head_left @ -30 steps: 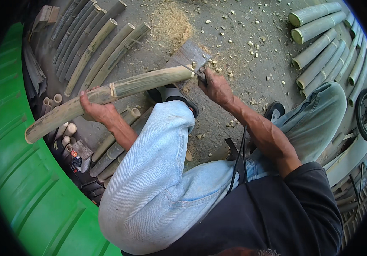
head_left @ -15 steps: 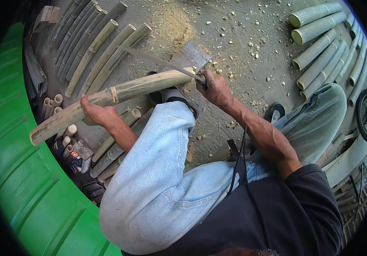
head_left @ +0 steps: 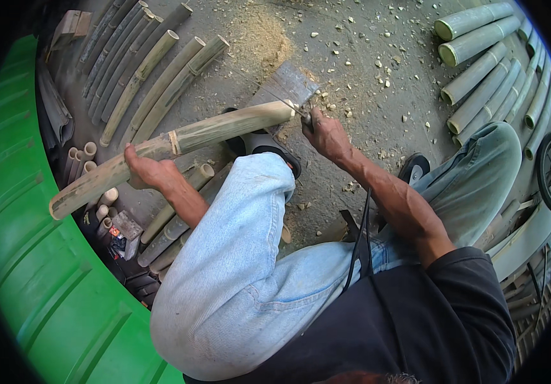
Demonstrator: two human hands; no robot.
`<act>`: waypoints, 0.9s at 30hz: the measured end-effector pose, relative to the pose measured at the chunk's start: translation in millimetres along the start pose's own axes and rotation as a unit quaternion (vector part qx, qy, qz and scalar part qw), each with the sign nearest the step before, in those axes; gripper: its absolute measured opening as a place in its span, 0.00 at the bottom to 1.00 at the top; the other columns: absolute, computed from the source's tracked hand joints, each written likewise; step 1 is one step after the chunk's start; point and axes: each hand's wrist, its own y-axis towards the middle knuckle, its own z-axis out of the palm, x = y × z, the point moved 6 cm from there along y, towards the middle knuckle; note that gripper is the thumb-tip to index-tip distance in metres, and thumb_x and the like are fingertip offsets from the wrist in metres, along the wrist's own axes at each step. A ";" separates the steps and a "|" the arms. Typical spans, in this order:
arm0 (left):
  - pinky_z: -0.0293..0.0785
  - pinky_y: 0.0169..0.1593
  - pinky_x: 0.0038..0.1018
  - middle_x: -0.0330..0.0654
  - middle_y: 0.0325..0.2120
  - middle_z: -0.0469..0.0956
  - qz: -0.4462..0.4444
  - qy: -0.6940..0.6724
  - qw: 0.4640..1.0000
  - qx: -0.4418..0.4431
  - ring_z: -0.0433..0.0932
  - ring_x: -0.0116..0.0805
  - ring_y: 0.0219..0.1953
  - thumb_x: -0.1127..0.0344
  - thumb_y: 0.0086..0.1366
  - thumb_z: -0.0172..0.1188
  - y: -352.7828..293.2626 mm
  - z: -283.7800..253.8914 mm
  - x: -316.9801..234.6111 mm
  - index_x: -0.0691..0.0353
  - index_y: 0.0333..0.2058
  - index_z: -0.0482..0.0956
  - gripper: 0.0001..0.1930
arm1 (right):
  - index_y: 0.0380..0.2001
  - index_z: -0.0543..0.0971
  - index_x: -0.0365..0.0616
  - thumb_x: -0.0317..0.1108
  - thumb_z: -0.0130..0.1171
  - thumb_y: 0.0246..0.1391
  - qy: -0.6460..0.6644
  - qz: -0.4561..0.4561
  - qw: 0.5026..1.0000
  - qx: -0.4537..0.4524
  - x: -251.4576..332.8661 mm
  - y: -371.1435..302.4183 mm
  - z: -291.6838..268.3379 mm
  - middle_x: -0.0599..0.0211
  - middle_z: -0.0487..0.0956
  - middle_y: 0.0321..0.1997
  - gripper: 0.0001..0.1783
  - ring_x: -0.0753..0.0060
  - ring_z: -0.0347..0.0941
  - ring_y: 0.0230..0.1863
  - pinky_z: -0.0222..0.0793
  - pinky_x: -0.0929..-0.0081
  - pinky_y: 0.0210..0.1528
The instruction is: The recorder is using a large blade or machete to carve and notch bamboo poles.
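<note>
A thick bamboo pole (head_left: pixel 231 130) slants across in front of me, its lower left end over the green ribbed sheet. My left hand (head_left: pixel 149 169) wraps around it left of its raised node ring. My right hand (head_left: pixel 327 136) is closed on the handle of a long-bladed knife (head_left: pixel 305 117). The blade lies at the pole's right cut end and looks thin and blurred, so whether it touches cannot be told. Behind that end a worn, flat grey block (head_left: pixel 288 82) rests on the ground.
Bamboo poles (head_left: pixel 138 86) lie in a row at the far left, with more poles (head_left: pixel 480 54) at the far right. Chips and sawdust (head_left: pixel 259 41) cover the ground. A green ribbed sheet (head_left: pixel 26 243) borders the left; a small black wheel (head_left: pixel 550 169) stands at the right.
The knife's blade, seen broad and raised across the pole before, now appears as a thin, blurred line near the cut end. My right hand has turned slightly; the pole has barely shifted.
</note>
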 end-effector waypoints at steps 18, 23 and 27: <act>0.75 0.48 0.38 0.47 0.36 0.73 -0.052 -0.039 0.995 0.077 0.76 0.42 0.39 0.59 0.62 0.63 -8.1 0.8 -1.0 0.68 0.42 0.72 0.18 | 0.39 0.71 0.34 0.40 0.59 0.59 -0.072 0.236 0.949 0.194 -52.2 -38.7 18.7 0.38 0.80 0.30 0.18 0.35 0.79 0.32 0.74 0.46 0.33; 0.74 0.48 0.39 0.46 0.34 0.73 -0.042 -0.084 0.987 0.127 0.75 0.42 0.39 0.57 0.63 0.60 -1.0 -7.3 -2.0 0.66 0.38 0.72 0.17 | 0.36 0.68 0.36 0.38 0.59 0.58 -0.030 0.139 0.983 0.112 21.8 17.6 -6.3 0.43 0.79 0.25 0.16 0.39 0.79 0.28 0.73 0.48 0.30; 0.74 0.48 0.40 0.46 0.34 0.73 -0.046 -0.087 0.986 0.135 0.75 0.42 0.39 0.56 0.63 0.60 -2.5 -10.2 1.6 0.66 0.39 0.72 0.17 | 0.35 0.68 0.37 0.33 0.62 0.56 0.003 0.039 0.999 0.023 25.5 26.6 -9.4 0.46 0.76 0.20 0.14 0.43 0.78 0.24 0.73 0.53 0.26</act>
